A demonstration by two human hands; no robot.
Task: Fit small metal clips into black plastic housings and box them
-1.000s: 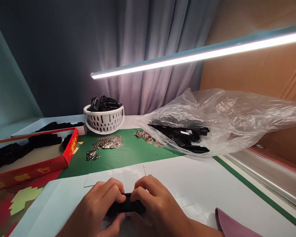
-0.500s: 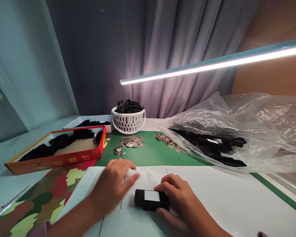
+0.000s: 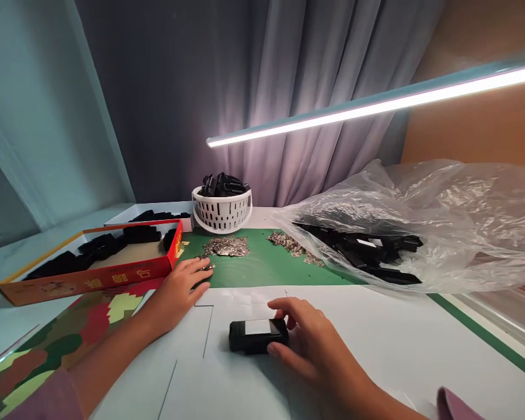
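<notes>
A black plastic block with a blank white label on its upper face lies on the white sheet in front of me. Around its right end my right hand is curled, thumb at the near edge and fingers at the far edge. My left hand is stretched forward with its fingers extended and palm down. Its fingertips reach a few small metal pieces at the front of a larger heap of metal pieces; whether they touch them is hard to see.
A red-and-yellow box holding black blocks stands at left, a white box behind it. A white basket holds black parts. More metal bits lie on the green mat. A plastic bag of black parts lies right; a tube lamp hangs above.
My left hand has moved forward and left, from beside the black block to the small metal pieces. The right hand stays at the block, its index finger lifted a little. The view has shifted slightly.
</notes>
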